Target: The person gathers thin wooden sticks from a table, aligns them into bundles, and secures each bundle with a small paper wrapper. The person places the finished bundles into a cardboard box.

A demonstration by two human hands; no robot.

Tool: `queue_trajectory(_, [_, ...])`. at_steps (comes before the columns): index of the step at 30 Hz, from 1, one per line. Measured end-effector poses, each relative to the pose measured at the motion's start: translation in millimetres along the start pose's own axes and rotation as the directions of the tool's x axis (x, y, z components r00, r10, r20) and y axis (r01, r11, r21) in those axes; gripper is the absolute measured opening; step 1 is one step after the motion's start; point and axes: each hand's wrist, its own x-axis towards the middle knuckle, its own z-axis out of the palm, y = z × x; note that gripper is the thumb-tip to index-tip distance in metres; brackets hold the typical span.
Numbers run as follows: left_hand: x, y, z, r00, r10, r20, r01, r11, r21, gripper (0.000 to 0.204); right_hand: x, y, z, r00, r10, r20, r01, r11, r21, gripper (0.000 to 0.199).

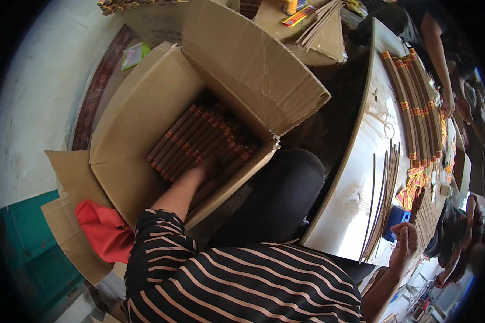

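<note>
My left hand [197, 173] reaches down into a large open cardboard box [140, 102]. Inside lie rows of brown stick bundles [183, 141], like incense, wrapped with red bands. The hand is at the near side of these bundles; its fingers are lost in shadow. At the near right end of the white table [342, 215], my right hand [407, 242] is raised with its fingers curled closed. Whatever it may hold is hidden. Closest to it are a blue object [396, 222] and loose brown sticks [383, 202].
More banded bundles [409, 107] lie along the table, with red-yellow labels [412, 188] beside them. Red cloth [103, 229] hangs by the box's near left flap. Another carton [307, 32] with sticks stands behind. Another person's arm [436, 59] extends over the table's far side.
</note>
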Motion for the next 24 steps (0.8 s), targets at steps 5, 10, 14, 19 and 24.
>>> queue_trajectory(5, [31, -15, 15, 0.991, 0.114, 0.068, -0.122, 0.986, 0.114, 0.041, -8, 0, -14, 0.986, 0.073, -0.147, -0.078, 0.997, -0.029, 0.018])
queue_trajectory(10, [46, -18, 18, 0.989, 0.148, -0.005, -0.145, 0.976, 0.16, 0.039, -1, 4, -85, 0.968, 0.051, -0.245, -0.073, 0.994, -0.079, 0.021])
queue_trajectory(14, [47, -28, 2, 0.987, 0.113, -0.115, -0.088, 0.976, 0.201, 0.037, -22, 67, -188, 0.875, 0.12, -0.469, -0.169, 0.984, -0.063, 0.025])
queue_trajectory(19, [38, -43, -56, 0.857, 0.109, -0.504, -0.122, 0.993, 0.008, 0.035, -35, 134, -238, 0.937, 0.032, -0.347, -0.274, 0.686, -0.675, 0.047])
queue_trajectory(24, [-9, 38, -82, 0.802, -0.044, -0.596, -0.303, 0.829, -0.47, 0.027, 17, 146, -232, 0.991, -0.001, -0.133, -0.12, 0.413, -0.903, 0.067])
